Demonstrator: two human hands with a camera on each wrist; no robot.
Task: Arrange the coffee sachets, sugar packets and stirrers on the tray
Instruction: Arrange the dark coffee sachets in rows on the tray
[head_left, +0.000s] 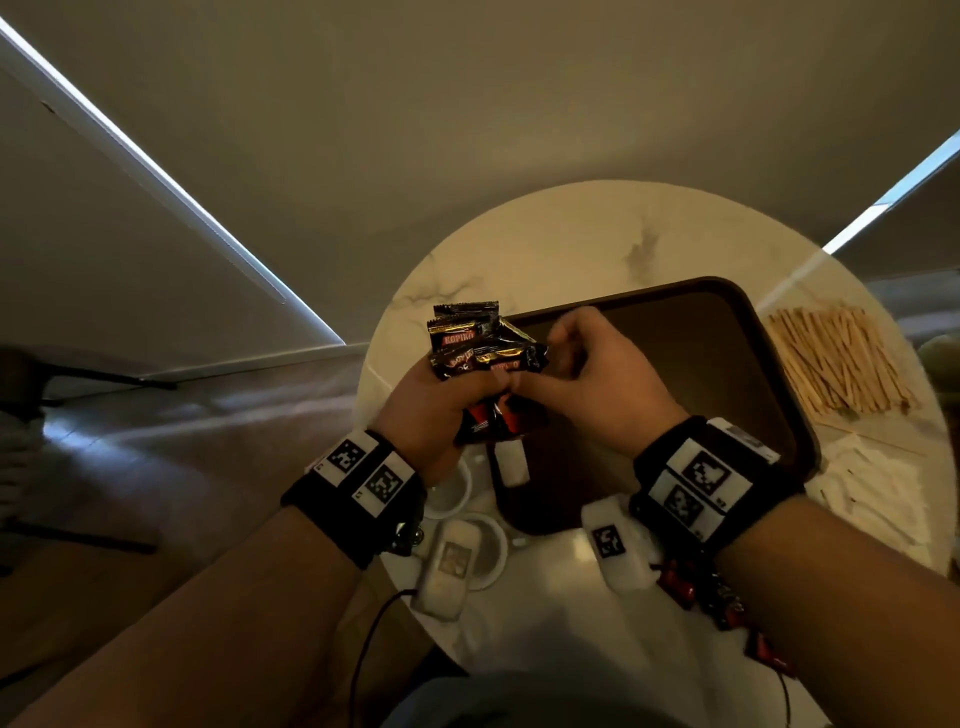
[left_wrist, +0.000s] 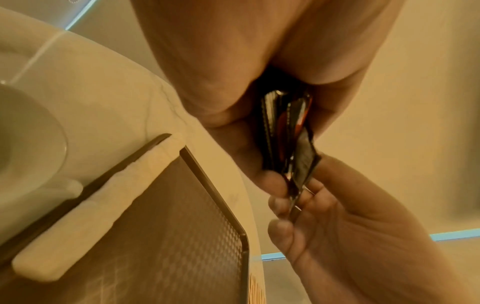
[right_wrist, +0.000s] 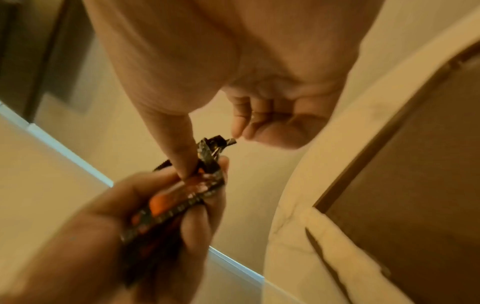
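- Both wrists carry black bands with square markers, nearest in the head view; the left hand (head_left: 434, 400) has its grip curled round a fanned bunch of dark coffee sachets (head_left: 480, 345), held above the table's left edge
- right hand (head_left: 592, 374): thumb tip and curled fingers (right_wrist: 240, 121) touch the bunch; whether its grip pinches a sachet, I cannot tell
- brown tray (head_left: 769, 353) lies on the round marble table (head_left: 571, 234); a white packet (head_left: 511, 462) rests across its near-left rim
- wooden stirrers (head_left: 841, 358) lie heaped right of the tray; white sugar packets (head_left: 878, 488) lie nearer, at the table's right edge
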